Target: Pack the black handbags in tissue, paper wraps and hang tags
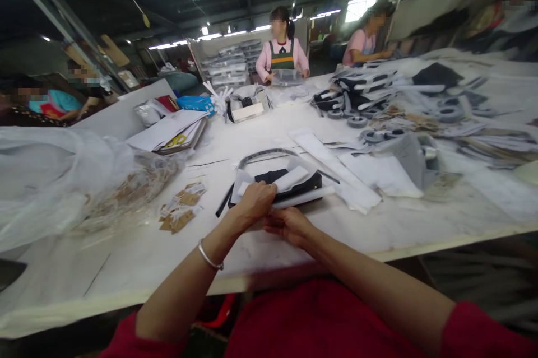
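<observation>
Nearest the camera, red shirt [323,319]; beyond, on the tabletop [247,260], black handbag [311,183] topped with white padding strips [294,177], handle [269,152] arched clear behind. Left hand [257,200] curled at the near edge, right hand [291,226] low beside, likely for steadying; grip pinching or merely pressing, cannot tell which. Farther left, brown tags [182,209] heaped, perhaps for easy reach.

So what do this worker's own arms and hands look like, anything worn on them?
Both the left hand and right hand are bare, without gloves. A plain silver-coloured bangle circles the left wrist, and red sleeves end near the elbows.
</observation>
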The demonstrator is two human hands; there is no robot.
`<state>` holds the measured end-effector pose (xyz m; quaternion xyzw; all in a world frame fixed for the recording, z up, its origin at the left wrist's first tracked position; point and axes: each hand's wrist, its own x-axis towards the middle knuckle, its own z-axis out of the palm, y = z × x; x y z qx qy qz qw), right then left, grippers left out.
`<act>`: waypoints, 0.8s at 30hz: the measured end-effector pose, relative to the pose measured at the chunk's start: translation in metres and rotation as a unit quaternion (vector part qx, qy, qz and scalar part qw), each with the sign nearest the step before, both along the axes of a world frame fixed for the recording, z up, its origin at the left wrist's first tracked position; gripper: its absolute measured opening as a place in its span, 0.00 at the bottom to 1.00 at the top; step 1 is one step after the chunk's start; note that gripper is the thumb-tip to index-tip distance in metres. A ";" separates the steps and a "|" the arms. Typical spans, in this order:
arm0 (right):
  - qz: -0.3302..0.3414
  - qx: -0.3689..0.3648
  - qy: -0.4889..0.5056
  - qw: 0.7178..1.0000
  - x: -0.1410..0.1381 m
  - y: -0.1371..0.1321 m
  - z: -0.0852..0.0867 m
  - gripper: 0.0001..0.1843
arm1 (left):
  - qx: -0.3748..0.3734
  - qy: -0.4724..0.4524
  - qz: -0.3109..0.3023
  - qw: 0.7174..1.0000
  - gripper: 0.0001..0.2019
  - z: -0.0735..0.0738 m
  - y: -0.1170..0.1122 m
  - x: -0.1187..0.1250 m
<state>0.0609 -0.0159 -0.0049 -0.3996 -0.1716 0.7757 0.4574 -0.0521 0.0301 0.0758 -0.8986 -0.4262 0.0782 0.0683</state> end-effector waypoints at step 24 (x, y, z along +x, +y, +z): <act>0.078 -0.011 -0.102 0.992 0.015 0.002 -0.018 0.08 | 0.123 -0.076 0.067 0.987 0.26 -0.049 -0.036 0.018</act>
